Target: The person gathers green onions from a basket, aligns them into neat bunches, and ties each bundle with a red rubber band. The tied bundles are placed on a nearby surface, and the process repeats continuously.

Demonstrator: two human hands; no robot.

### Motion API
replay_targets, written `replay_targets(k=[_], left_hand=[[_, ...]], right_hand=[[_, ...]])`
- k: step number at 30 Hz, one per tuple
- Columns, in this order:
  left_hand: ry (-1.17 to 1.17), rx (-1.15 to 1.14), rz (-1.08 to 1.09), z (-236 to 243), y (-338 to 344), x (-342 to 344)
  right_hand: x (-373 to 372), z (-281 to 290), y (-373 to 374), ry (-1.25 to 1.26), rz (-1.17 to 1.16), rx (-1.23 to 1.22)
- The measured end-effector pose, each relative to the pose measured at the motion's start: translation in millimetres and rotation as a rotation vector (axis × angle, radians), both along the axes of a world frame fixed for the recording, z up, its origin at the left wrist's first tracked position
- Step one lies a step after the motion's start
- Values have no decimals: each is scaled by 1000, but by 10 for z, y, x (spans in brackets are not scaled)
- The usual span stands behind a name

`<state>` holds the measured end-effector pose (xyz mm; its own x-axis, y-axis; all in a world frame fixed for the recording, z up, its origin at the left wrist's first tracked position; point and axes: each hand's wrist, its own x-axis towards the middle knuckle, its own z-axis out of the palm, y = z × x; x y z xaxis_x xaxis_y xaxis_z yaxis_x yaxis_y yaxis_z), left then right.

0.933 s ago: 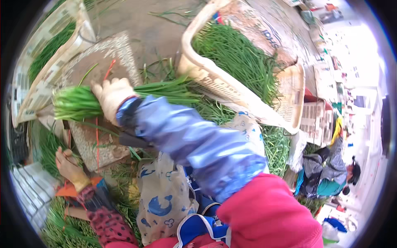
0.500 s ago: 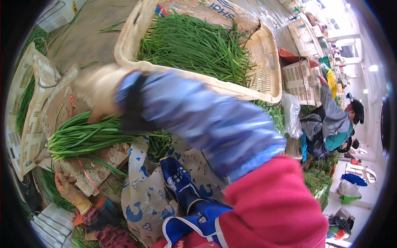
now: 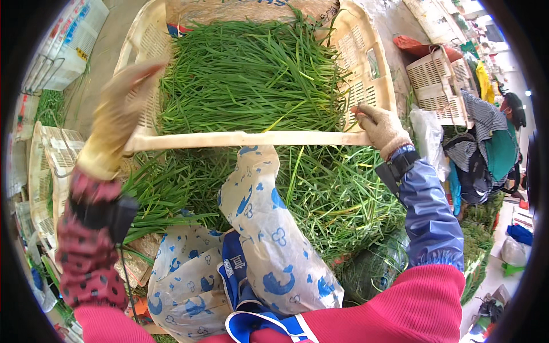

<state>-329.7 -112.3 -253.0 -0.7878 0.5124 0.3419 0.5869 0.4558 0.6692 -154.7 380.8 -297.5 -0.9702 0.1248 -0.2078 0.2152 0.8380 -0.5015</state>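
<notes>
A cream plastic crate (image 3: 251, 139) lies ahead of me, filled with long, flat green leaves like garlic chives (image 3: 251, 74). My right hand (image 3: 382, 129), in a pale glove, is closed around the crate's near right corner, fingers over the rim. My left hand (image 3: 111, 123), in a yellowish glove, is smeared by motion at the crate's left side. Its fingers point toward the leaves, but whether it touches the crate I cannot tell. Loose green leaves (image 3: 337, 194) are heaped below the near rim, around my knees, which a whale-patterned apron (image 3: 251, 206) covers.
Another cream crate (image 3: 43, 171) stands at the left, beyond my left arm. White crates (image 3: 77, 43) sit at the far left. On the right are a cream crate (image 3: 437, 86), a clear plastic bag (image 3: 428, 140) and a bent-over person (image 3: 486, 137) in a checked sleeve.
My right hand has gone from above the green bunch on the left to the crate's right corner. My left hand has risen from the lower left to the crate's left side. The view has shifted.
</notes>
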Motion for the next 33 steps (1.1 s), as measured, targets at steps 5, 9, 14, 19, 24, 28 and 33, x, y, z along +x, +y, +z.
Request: replay_targets(k=[5,9,14,19,24,28,33], left_hand=[[477,-528,-354,-552,2237,-424],[426,-921,-523,-1192,3166,-496],[363,-1119,-521,-1621,3542,-632],[282,-854,-695,-1779,3637,-767],[26,-492,-685,-2055,3698,-466],[85,-944,-651,-2092,3516,-129],[-113,-967,-722,-2075,3635,-30]], right_hand=[[92,-11,-30,117,-10,-221],[74,39,-13,217,19,-241],[69,-29,43,201,22,-278],[77,-45,51,327,64,-233],[66,-3,112,326,179,-142],[36,89,115,184,183,-16],[-2,136,87,152,197,-4]])
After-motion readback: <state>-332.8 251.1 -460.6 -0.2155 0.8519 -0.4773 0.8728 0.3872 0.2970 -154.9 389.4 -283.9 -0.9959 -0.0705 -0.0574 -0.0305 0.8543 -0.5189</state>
